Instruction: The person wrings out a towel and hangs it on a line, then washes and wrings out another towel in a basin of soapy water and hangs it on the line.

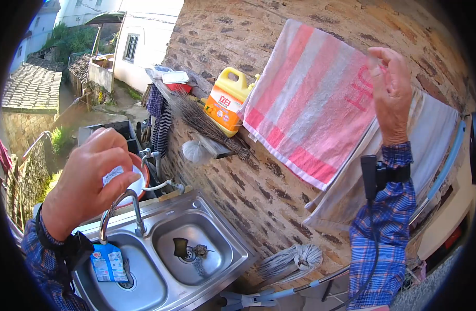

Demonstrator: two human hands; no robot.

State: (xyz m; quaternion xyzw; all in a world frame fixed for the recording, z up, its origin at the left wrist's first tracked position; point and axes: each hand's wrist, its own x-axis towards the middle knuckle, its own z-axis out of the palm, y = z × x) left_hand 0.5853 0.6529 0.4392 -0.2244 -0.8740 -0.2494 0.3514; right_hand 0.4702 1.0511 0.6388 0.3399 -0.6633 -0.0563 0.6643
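My left hand is raised above the sink's left side, near the curved faucet. Its fingers are loosely curled, the thumb stands apart, and I see nothing held. My right hand is up in front of the right edge of a pink-and-white striped towel by the stone wall. The thumb and bent fingers there have a gap between them; whether they touch the cloth is unclear. A pale beige towel hangs behind the pink one.
A double steel sink holds a blue packet in its left basin and a dark scrap with a scrubber in the right. A yellow detergent jug, a twig broom, a mop head and a blue rail are nearby.
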